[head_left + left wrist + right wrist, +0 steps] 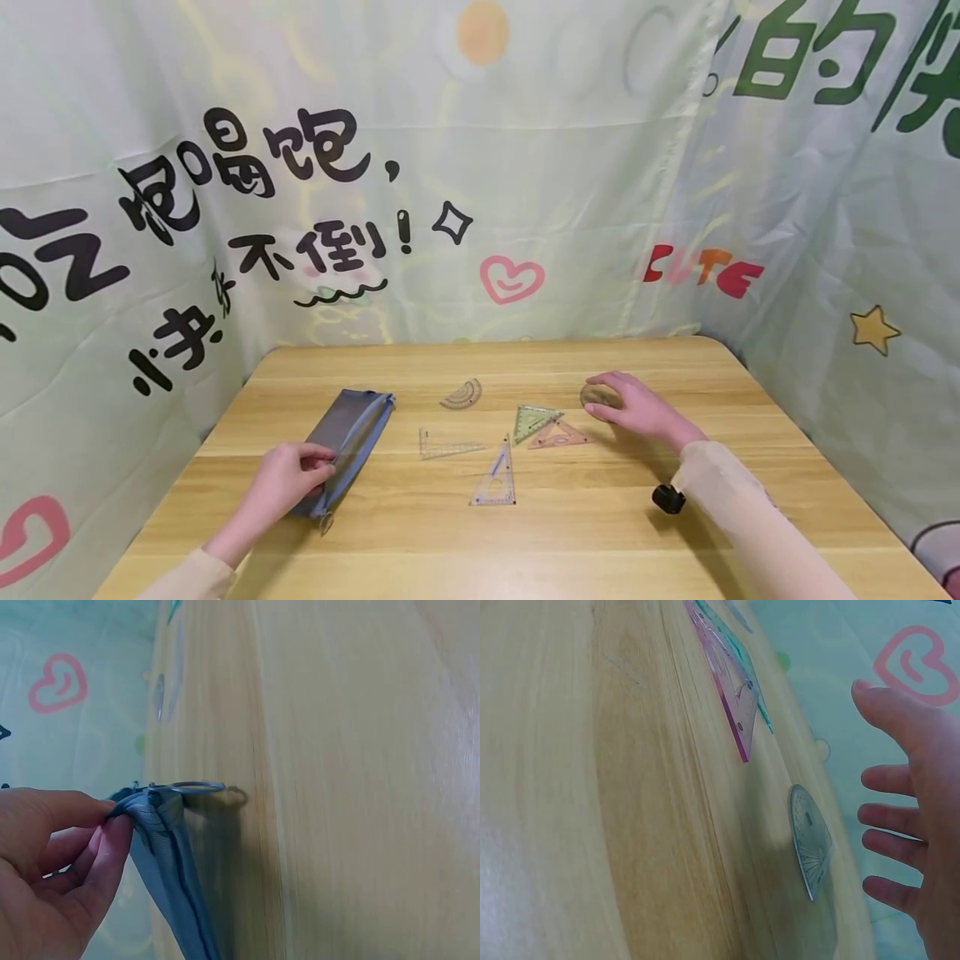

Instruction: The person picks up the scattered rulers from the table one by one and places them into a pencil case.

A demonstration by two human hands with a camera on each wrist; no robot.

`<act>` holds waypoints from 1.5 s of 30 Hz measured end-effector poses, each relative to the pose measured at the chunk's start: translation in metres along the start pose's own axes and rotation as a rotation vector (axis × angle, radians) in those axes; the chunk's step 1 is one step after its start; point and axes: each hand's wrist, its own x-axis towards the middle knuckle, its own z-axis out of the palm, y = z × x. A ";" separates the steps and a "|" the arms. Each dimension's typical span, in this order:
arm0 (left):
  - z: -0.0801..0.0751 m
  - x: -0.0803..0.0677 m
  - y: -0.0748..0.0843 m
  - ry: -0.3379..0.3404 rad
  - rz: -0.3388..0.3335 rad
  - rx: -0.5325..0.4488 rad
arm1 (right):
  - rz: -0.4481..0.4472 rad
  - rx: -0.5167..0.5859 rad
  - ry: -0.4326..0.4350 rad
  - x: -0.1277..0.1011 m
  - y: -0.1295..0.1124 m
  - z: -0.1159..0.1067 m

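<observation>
The left hand holds the near end of a blue-grey zippered pouch, thumb and fingers drawn together in a narrow pinch on its edge; the left wrist view shows the fabric caught between the tips, with a metal ring standing out from the corner just beyond them. The pouch lies slantwise on the left part of the wooden table. The right hand reaches over the right part of the table, its thumb set wide from the fingers and the fingers slightly bent with gaps between them. Between thumb and fingers, as the head view sees it, lies a clear protractor; the right wrist view shows the fingers apart from it, holding nothing. Between the hands lie a second protractor near the far side, a long clear set square, a clear set square with a blue mark, and a green set square whose corner meets or overlaps a pink set square, just left of the right hand.
</observation>
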 end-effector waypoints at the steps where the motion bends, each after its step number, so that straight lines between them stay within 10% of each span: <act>1: 0.000 0.000 0.001 -0.003 0.002 -0.001 | 0.000 -0.001 -0.001 0.000 0.000 0.000; 45: -0.015 -0.038 0.003 0.059 -0.292 -0.380 | 0.069 0.007 0.042 0.009 0.012 0.003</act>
